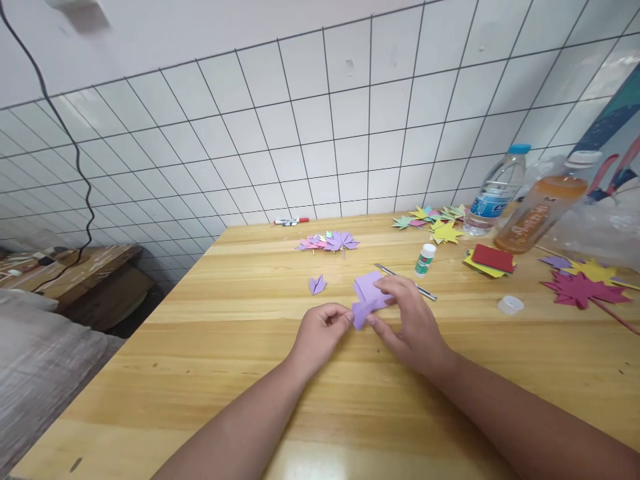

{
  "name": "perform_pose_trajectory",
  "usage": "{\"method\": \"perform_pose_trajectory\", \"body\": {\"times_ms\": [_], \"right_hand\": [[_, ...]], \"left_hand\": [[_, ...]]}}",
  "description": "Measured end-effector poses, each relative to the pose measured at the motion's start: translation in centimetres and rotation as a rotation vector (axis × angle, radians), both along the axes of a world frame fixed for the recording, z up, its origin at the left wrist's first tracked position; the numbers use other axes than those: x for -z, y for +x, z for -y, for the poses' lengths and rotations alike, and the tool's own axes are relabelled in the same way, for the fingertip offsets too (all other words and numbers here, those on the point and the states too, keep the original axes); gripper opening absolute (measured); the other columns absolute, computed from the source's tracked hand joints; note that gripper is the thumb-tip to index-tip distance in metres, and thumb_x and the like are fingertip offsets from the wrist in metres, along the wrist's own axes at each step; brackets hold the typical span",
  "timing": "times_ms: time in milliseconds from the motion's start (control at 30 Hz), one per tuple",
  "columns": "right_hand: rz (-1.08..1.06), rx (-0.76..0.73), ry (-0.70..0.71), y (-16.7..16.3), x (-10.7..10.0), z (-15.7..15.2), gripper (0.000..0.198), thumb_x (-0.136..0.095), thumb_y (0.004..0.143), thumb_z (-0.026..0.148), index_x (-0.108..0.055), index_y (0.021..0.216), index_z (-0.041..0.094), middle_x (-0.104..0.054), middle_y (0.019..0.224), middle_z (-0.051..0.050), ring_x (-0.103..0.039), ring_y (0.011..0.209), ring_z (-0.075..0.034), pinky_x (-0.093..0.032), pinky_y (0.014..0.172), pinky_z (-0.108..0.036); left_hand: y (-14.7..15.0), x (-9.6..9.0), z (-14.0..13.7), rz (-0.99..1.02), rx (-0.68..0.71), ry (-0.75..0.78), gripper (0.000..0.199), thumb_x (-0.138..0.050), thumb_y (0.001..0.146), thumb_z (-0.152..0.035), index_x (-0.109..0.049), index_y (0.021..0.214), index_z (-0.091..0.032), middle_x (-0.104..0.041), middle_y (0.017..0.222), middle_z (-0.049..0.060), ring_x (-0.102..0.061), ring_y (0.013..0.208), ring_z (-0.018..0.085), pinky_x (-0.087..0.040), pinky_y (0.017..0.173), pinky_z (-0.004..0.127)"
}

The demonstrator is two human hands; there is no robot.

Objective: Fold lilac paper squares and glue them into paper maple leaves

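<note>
A small folded piece of purple paper is pinched in my left hand, between thumb and fingertips. My right hand curves in from the other side with thumb and fingers apart; its thumb touches the paper's right edge. Its index fingertip reaches over some purple paper squares lying just behind, partly covered by the hand. To the left lies a finished purple folded piece with pointed tips. Beyond my right fingers, a slim metal-looking tool lies partly hidden on the table.
Behind my right hand stands a glue stick; its clear cap lies apart. Coloured paper squares, a water bottle, an orange drink bottle and paper leaves occupy the right. More leaves and a marker lie near the wall.
</note>
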State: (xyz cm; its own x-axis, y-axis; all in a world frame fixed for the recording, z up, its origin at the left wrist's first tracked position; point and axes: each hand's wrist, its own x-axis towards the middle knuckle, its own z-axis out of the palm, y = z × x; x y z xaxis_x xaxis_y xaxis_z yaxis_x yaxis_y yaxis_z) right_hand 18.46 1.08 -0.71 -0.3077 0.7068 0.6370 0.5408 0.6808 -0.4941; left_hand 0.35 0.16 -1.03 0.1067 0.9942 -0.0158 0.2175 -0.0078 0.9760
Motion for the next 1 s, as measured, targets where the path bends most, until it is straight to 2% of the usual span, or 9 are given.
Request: {"method": "perform_pose_trajectory", "body": {"times_ms": [67,133,200,400,533,600,767,933,1000], "right_hand": [[0.101,-0.046,0.07,0.0,-0.2,0.5,0.035,-0.055,0.079,0.022,-0.048,0.113,0.02,-0.058,0.103,-0.009,-0.052,0.095,-0.021,-0.043,0.076,-0.033],[0.251,-0.124,0.061,-0.2,-0.2,0.7,0.025,-0.05,0.082,0.017,-0.052,0.107,0.023,-0.062,0.092,-0.005,-0.055,0.085,-0.018,-0.043,0.072,-0.03],[0.334,-0.144,0.054,-0.3,-0.1,0.7,0.023,-0.046,0.085,0.015,-0.055,0.104,0.024,-0.064,0.091,-0.004,-0.056,0.084,-0.017,-0.043,0.071,-0.029],[0.257,-0.119,0.085,-0.3,0.4,0.0,0.015,-0.049,0.086,0.02,-0.062,0.093,0.023,-0.067,0.09,-0.002,-0.058,0.083,-0.015,-0.044,0.073,-0.026],[0.14,-0.146,0.031,-0.2,0.4,-0.1,0.013,-0.052,0.085,0.021,-0.063,0.091,0.022,-0.067,0.085,-0.002,-0.059,0.079,-0.014,-0.045,0.071,-0.025],[0.063,-0.165,-0.051,-0.2,0.4,-0.2,0.011,-0.054,0.084,0.022,-0.064,0.088,0.021,-0.066,0.081,-0.002,-0.059,0.076,-0.014,-0.045,0.069,-0.025],[-0.242,-0.182,-0.387,-0.7,0.5,-0.5,0.007,-0.058,0.079,0.025,-0.063,0.079,0.019,-0.063,0.078,-0.003,-0.059,0.073,-0.014,-0.048,0.063,-0.023],[-0.539,-0.244,-0.768,-1.3,0.8,-0.5,0.015,-0.061,0.076,0.033,-0.058,0.077,0.018,-0.058,0.077,-0.003,-0.055,0.071,-0.014,-0.05,0.058,-0.025],[-0.628,-0.246,-0.841,-1.5,0.9,-0.4,0.017,-0.062,0.075,0.034,-0.056,0.077,0.018,-0.057,0.075,-0.001,-0.054,0.07,-0.013,-0.05,0.057,-0.024]], "left_hand": [[-0.1,-0.1,0.0,0.221,-0.036,-0.112,0.022,-0.061,0.073,-0.035,-0.063,0.069,-0.013,-0.054,0.056,-0.001,-0.045,0.048,0.009,-0.034,0.046,0.02],[0.0,-0.2,0.1,0.402,-0.042,-0.188,0.02,-0.064,0.072,-0.033,-0.062,0.069,-0.013,-0.056,0.059,0.0,-0.046,0.05,0.008,-0.033,0.045,0.018],[0.1,-0.2,0.4,0.496,-0.031,-0.226,0.019,-0.066,0.071,-0.031,-0.062,0.068,-0.013,-0.057,0.062,0.001,-0.047,0.052,0.007,-0.033,0.046,0.017],[0.6,-0.1,0.7,0.509,0.0,-0.26,0.02,-0.068,0.07,-0.032,-0.064,0.07,-0.013,-0.059,0.064,0.002,-0.05,0.054,0.007,-0.038,0.049,0.017],[0.7,-0.4,0.6,0.389,0.001,-0.216,0.024,-0.067,0.069,-0.036,-0.066,0.071,-0.012,-0.059,0.065,0.003,-0.052,0.055,0.01,-0.041,0.05,0.02],[0.7,-0.6,0.6,0.312,0.004,-0.18,0.026,-0.067,0.069,-0.037,-0.067,0.071,-0.011,-0.058,0.062,0.003,-0.051,0.054,0.01,-0.042,0.051,0.022],[0.7,-0.7,0.7,0.271,0.013,-0.104,0.025,-0.064,0.071,-0.036,-0.066,0.068,-0.011,-0.057,0.06,0.002,-0.049,0.053,0.01,-0.041,0.052,0.023],[0.9,-0.4,0.8,0.153,-0.019,0.033,0.021,-0.061,0.074,-0.031,-0.067,0.067,-0.012,-0.056,0.057,0.001,-0.047,0.052,0.01,-0.039,0.052,0.021],[1.0,-0.2,0.8,0.109,-0.052,0.081,0.02,-0.061,0.074,-0.031,-0.068,0.07,-0.013,-0.056,0.057,0.001,-0.048,0.054,0.01,-0.039,0.053,0.022]]}}
